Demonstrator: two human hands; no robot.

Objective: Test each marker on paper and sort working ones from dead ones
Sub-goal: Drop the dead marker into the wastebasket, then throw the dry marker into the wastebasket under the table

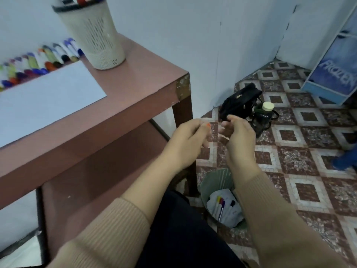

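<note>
My left hand [185, 140] and my right hand [239, 136] are held close together past the table's corner, above the floor. A small orange marker end [208, 124] pokes out of my left fingertips; the rest is hidden in the hand. My right fingers curl just beside it, and any contact with the marker is hidden. On the table lie a white paper sheet [44, 99], a row of several capped markers [38, 62] and a white mesh pen cup [92, 35] holding more. A green waste bin [212, 182] below my hands holds several markers [220, 206] on crumpled paper.
The brown table [135, 89] has a lower shelf [108, 167] and its leg stands next to the bin. On the patterned tile floor are a black bag [239, 103], a dark bottle [264, 115] and a blue box [332, 74] by the wall.
</note>
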